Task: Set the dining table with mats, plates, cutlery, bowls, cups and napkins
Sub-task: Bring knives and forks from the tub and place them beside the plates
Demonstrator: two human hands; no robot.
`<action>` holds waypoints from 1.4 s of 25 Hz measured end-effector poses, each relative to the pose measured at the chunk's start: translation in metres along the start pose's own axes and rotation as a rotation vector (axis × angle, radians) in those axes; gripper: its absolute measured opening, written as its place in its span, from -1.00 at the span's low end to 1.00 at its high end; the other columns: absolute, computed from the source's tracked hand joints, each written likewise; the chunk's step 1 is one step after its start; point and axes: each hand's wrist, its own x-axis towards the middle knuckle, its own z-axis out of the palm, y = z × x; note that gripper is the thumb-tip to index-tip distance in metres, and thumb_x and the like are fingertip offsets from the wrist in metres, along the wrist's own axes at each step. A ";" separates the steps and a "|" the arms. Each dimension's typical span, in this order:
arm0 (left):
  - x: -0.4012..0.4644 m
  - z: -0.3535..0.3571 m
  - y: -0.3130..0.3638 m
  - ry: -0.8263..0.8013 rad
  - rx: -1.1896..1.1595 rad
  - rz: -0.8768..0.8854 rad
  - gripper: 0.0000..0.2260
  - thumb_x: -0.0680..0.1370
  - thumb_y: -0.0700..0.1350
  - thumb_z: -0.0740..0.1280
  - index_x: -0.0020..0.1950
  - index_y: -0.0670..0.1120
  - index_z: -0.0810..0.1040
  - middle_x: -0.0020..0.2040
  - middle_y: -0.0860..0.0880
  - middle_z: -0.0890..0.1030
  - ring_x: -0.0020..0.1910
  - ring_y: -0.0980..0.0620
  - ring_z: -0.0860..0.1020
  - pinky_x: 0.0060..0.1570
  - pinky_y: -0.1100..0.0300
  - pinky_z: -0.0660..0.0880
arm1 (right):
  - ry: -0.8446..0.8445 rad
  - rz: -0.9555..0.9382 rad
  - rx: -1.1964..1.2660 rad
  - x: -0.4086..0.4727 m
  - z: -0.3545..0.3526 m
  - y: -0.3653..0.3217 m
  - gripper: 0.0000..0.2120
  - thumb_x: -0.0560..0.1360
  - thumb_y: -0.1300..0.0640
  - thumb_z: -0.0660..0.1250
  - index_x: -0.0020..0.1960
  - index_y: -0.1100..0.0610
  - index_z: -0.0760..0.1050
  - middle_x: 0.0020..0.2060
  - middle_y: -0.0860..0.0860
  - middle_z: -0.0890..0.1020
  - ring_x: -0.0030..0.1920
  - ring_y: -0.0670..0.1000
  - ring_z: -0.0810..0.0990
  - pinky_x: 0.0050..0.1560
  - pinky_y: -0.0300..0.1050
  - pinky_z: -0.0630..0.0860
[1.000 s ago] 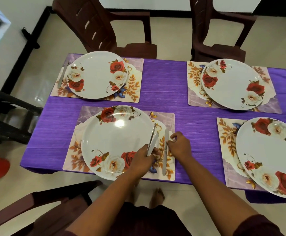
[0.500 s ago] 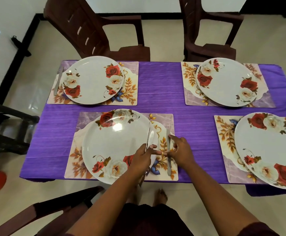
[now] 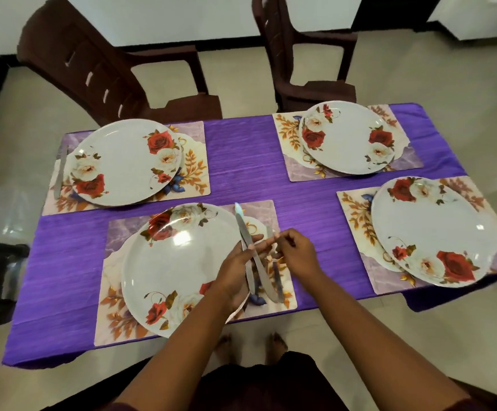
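counter [image 3: 241,161]: purple cloth, four mats with plates
left hand [image 3: 235,271]: grip now lifting two knives [image 3: 248,250]
right hand [image 3: 296,253]: let go of placed knife [image 3: 276,277], fingers curled, grasping nothing

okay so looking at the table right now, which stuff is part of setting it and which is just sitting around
Part of the job: four floral plates, four mats, knives gripped by left hand, knife on near mat, right hand, far-left knife.

Just around: two chairs, purple tablecloth.

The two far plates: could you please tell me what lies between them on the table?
In the head view, only mat edges and bare purple tablecloth lie between the far left plate and far right plate.
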 end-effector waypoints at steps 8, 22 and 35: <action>0.024 0.070 -0.019 -0.219 -0.073 0.050 -0.83 0.67 -0.23 0.09 0.11 -0.13 0.47 0.24 -0.16 0.60 0.34 -0.06 0.50 0.34 0.02 0.40 | -0.152 0.228 0.318 -0.055 -0.071 0.006 -0.85 0.57 0.12 0.34 -0.14 0.17 0.56 -0.36 0.05 0.63 -0.37 -0.01 0.61 -0.36 -0.23 0.47; 0.040 0.274 -0.103 -0.176 0.185 0.010 -0.74 0.68 -0.07 0.16 0.13 -0.13 0.61 -0.21 0.00 0.48 -0.47 0.17 0.26 -0.52 0.33 0.27 | -0.089 0.141 0.133 -0.046 -0.304 0.068 -0.91 0.66 0.19 0.13 0.09 0.17 0.39 -0.18 0.02 0.64 -0.26 -0.06 0.51 -0.21 -0.23 0.46; 0.067 0.363 -0.136 0.015 0.341 0.071 -0.85 0.53 -0.15 0.43 0.07 -0.14 0.64 -0.43 0.05 0.36 -0.42 0.08 0.18 -0.50 0.26 0.19 | 0.177 0.140 0.299 -0.023 -0.405 0.108 -0.78 0.39 0.33 0.50 -0.05 0.25 0.50 -0.06 0.17 0.65 0.00 0.12 0.66 -0.04 -0.14 0.62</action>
